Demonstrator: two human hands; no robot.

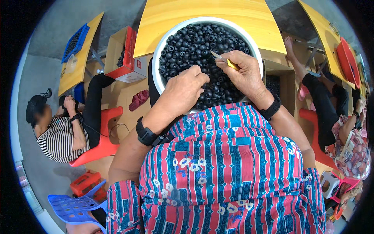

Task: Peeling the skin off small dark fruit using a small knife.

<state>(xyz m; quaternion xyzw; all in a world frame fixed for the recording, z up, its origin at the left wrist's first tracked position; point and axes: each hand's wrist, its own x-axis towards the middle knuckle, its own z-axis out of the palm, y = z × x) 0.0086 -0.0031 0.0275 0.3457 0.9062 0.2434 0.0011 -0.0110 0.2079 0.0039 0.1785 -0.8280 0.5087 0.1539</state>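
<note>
A wide white basin (157, 72) full of small black round pieces (194, 37), many with a hole in the middle, sits in front of my body. Over its right half, my right hand (243, 72) grips a small knife (233, 64) with a yellow handle, its short blade pointing up and left. My left hand (186, 87) hovers over the left half, thumb and fingers pinched together. Whatever sits between those fingers is hidden. The two hands are apart, with black pieces showing between them.
The basin overlaps a yellow table (210, 8). Boxes (126, 58) stand to the left, a carton (286, 84) to the right. Seated people (64, 136) are at both sides, near red stools (111, 121). A blue plastic chair (74, 206) is at lower left, maroon slippers (138, 100) on the floor.
</note>
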